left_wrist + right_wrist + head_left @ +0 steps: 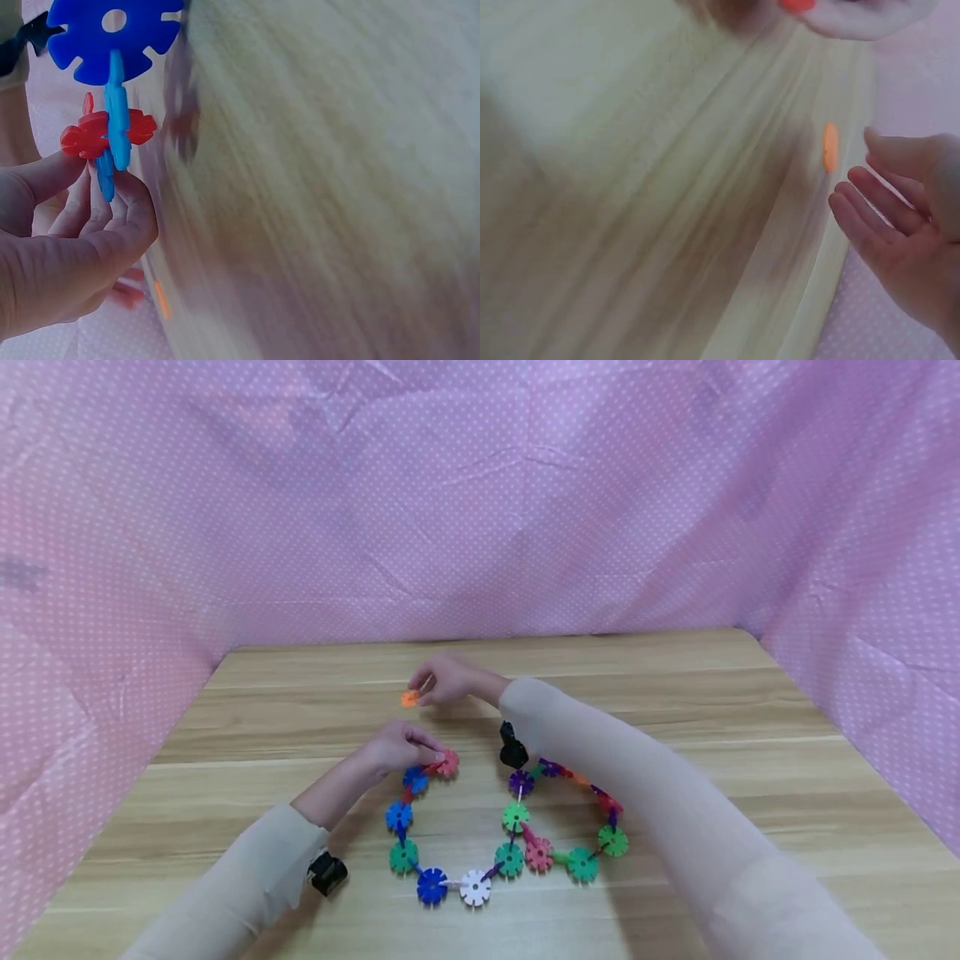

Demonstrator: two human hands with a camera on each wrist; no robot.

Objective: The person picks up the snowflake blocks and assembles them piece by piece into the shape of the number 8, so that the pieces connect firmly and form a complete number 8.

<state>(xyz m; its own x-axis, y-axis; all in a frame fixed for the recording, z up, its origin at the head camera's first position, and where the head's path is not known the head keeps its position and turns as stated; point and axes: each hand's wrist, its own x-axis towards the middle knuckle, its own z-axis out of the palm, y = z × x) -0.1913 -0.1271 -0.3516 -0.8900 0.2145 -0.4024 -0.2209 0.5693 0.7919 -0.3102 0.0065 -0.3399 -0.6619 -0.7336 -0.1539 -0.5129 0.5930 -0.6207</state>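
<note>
My left hand (397, 749) pinches a pinkish-red slotted disc (448, 764) at the end of a chain of interlocking plastic discs. In the left wrist view its thumb and fingers close around the red and light blue pieces (118, 120), and a dark blue disc (114, 37) stands above them. Farther back, my right hand (447, 679) reaches to an orange slotted disc (409, 698) on the table. Seen from the right wrist, the orange disc (830, 148) stands just off the fingertips, with thumb and fingers spread apart.
The chain curves from the left hand through a blue disc (432, 887) and a white disc (476, 888) to a closed loop at right, with a green disc (582, 865) on it. My right forearm (615, 752) crosses over that loop. Pink dotted cloth (480, 527) surrounds the wooden table (262, 727).
</note>
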